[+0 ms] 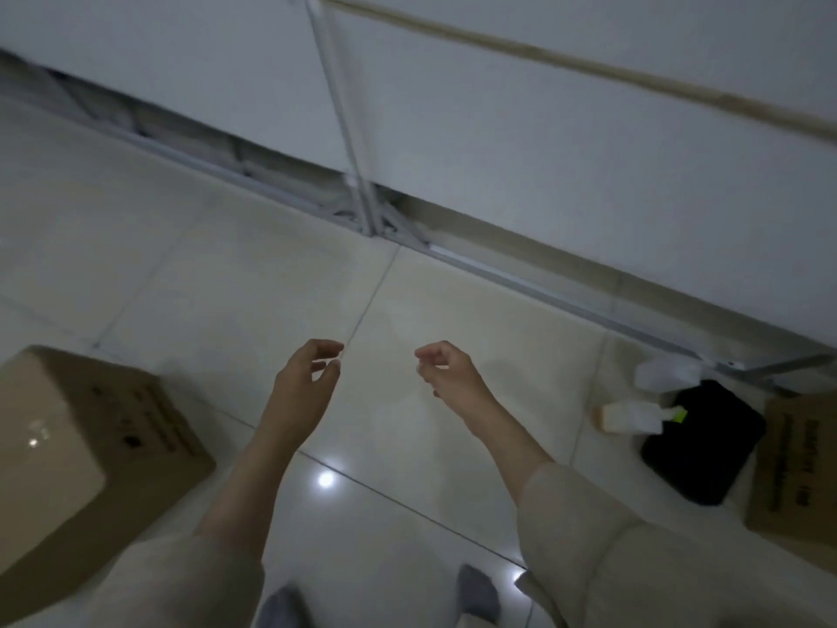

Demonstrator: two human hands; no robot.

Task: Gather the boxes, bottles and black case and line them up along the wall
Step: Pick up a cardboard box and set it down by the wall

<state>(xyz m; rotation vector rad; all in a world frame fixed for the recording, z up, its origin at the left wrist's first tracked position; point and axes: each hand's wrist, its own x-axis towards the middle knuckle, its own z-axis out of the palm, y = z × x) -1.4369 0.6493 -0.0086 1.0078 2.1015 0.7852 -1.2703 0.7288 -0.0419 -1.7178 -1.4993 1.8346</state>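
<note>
Both hands hang over the pale tiled floor [226, 274], holding nothing. The left hand [304, 378] has its fingers loosely curled and released, and so has the right hand [446, 371]. Well to the left of the left fingers stands a large cardboard box [77, 451] on the floor. Far to the right of the right fingers a black case [706, 451] lies near the wall [566, 151], with a pale bottle [629, 417] lying at its near edge, a white bottle [666, 373] just beyond it, and a second cardboard box [797, 469] touching the case's far side.
</note>
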